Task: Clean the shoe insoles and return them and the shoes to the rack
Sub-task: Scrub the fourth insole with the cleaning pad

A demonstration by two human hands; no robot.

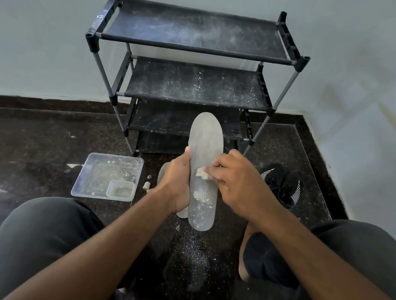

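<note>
A long grey insole (206, 141) is held up in front of me, toe end pointing toward the black shoe rack (194, 45). My left hand (175, 183) grips its left edge, thumb up along the side. White powder lies on its lower half. My right hand (234, 182) pinches a small whitish wad (202, 173) and presses it on the insole's middle. A second grey insole (162, 173) lies on the floor, mostly hidden behind my left hand. A pair of black shoes (280, 182) with white stripes stands on the floor to the right.
A clear plastic tray (91, 173) with a small tub inside sits on the dark floor at the left. A small bottle and its cap (146, 185) lie beside it. White powder is scattered on the floor between my knees and on the rack's shelves.
</note>
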